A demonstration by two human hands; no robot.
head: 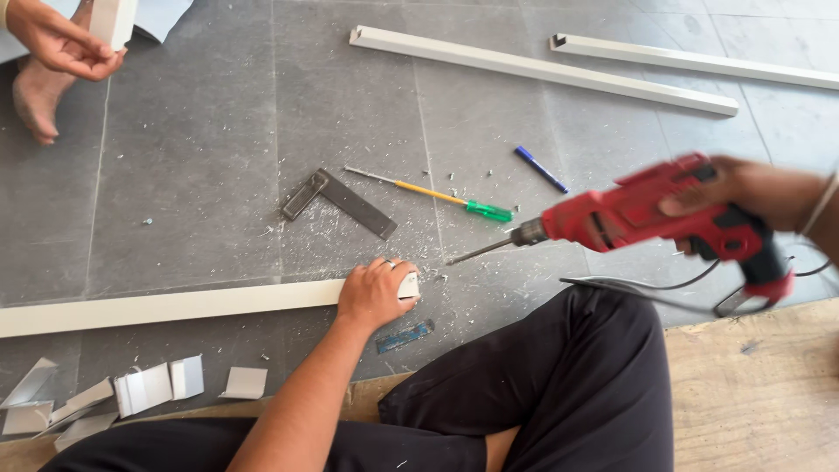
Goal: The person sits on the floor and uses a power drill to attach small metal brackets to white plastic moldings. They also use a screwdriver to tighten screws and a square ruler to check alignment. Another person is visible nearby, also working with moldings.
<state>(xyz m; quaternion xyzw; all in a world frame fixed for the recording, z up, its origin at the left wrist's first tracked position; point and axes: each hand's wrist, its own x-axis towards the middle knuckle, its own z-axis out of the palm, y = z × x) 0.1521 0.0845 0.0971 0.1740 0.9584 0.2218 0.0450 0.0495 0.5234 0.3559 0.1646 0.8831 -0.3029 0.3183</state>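
One view only, from the head camera, looking down at a grey tiled floor (210, 175). The left hand (374, 293) lies closed over the near end of a long white plastic channel (175, 306), pressing it flat to the floor. The right hand (743, 188) grips the handle of a red electric drill (664, 218), fingers wrapped fully around it; the drill is blurred. Its bit (481, 252) points toward the channel end but is apart from it, just beside the left hand.

I see no hole in the channel, though the hand covers the end, so I cannot be sure. White shavings lie scattered near there. Cut white pieces (157, 385) lie at the lower left. It seems the cutting is partly done and the drilling at this end is not begun.

Near the channel are a metal try square (345, 199), a yellow and green screwdriver (437, 194) and a blue pen (540, 169). Two more white channels (542, 68) lie farther away. Another person's hand (57, 39) holds a white piece at the upper left.
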